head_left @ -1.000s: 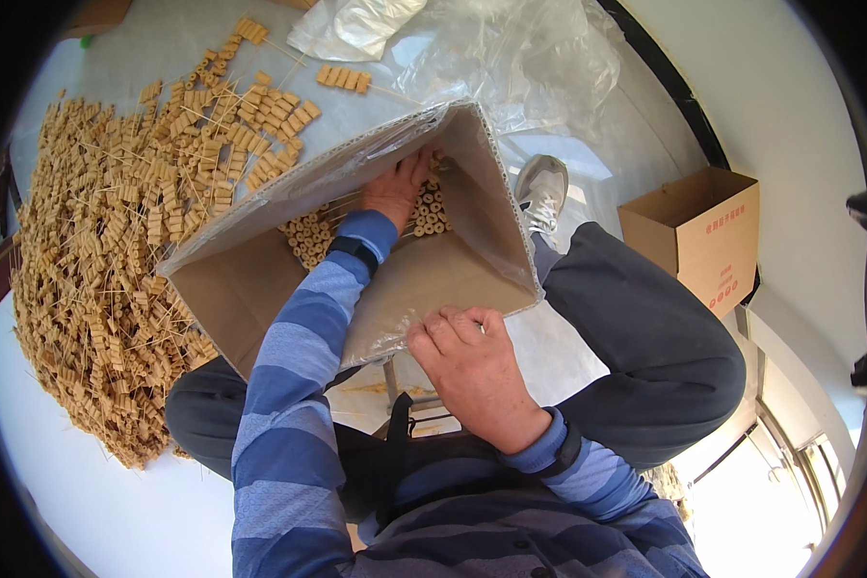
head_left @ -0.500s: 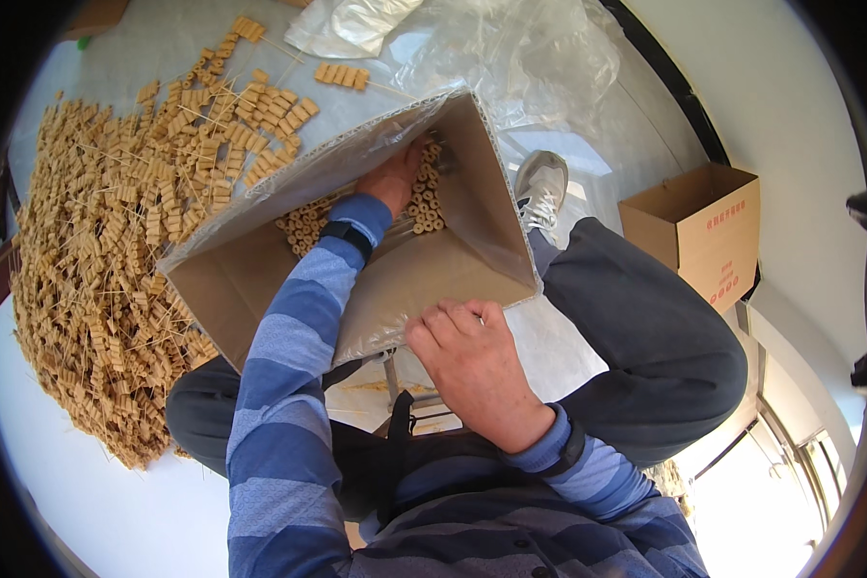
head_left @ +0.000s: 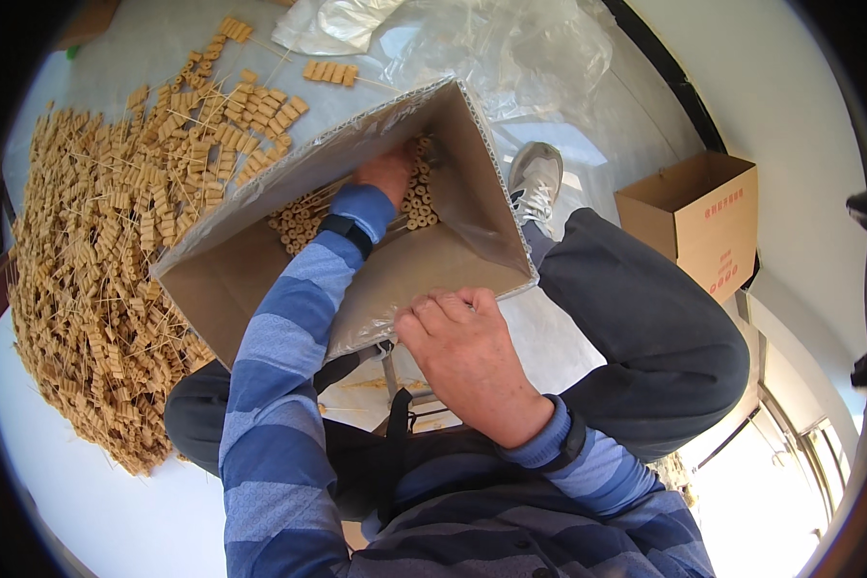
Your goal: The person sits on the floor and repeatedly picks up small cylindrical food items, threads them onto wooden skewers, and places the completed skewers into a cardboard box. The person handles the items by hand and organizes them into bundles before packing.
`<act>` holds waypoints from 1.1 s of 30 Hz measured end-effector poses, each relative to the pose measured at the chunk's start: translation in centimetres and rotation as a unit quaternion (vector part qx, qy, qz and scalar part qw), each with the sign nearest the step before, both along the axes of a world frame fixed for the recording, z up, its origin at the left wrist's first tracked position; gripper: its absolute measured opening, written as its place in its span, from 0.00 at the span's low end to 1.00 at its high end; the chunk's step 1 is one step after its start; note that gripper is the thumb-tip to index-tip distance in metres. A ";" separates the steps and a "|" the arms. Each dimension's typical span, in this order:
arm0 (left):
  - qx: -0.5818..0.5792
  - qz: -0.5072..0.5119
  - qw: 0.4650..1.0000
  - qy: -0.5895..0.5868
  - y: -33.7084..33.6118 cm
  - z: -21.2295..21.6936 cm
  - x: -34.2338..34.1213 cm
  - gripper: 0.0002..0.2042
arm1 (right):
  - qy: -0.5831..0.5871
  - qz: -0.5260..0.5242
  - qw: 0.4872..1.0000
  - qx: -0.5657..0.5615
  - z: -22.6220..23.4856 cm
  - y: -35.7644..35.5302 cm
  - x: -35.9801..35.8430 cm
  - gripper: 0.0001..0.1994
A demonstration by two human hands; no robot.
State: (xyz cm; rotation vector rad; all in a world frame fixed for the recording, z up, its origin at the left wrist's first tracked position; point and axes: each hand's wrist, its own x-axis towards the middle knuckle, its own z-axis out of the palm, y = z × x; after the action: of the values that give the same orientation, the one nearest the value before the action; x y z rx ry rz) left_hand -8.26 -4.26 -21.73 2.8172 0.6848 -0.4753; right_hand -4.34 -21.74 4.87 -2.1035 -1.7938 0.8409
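An open cardboard box point(head_left: 405, 275) with a clear plastic lining stands tilted between my legs. Inside it lie skewers point(head_left: 420, 207) of tan, ring-shaped pieces, packed with their hollow ends facing up and their thin sticks partly visible. My left hand point(head_left: 385, 175) reaches deep into the box, down among the skewers; its fingers are hidden by the box's far wall and the hand itself. My right hand point(head_left: 472, 358) is closed over the near rim of the box, fingers curled on the lined edge.
A large heap of the same skewers point(head_left: 106, 289) covers the left side. One skewer point(head_left: 330, 72) lies apart beyond the box, near crumpled clear plastic sheeting point(head_left: 511, 58). Another open cardboard box point(head_left: 718, 226) stands at the right by the wall. My shoe point(head_left: 538, 178) is beside the box.
The box sits slightly farther left and up in the picture, much like the surroundings. My left hand has shifted slightly within the box; the right hand keeps its hold on the rim.
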 end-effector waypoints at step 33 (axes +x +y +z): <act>-0.283 0.321 0.903 0.037 3.4 3.7 -3.4 0.25 | -0.008 -0.012 0.998 0.066 -1.6 -0.2 -0.5 0.12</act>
State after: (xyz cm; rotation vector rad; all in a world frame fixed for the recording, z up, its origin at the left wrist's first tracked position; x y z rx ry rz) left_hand -11.69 -0.89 -18.04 1.8982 1.1952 -0.5388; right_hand -4.83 -21.93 3.29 -2.0497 -1.7764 0.6799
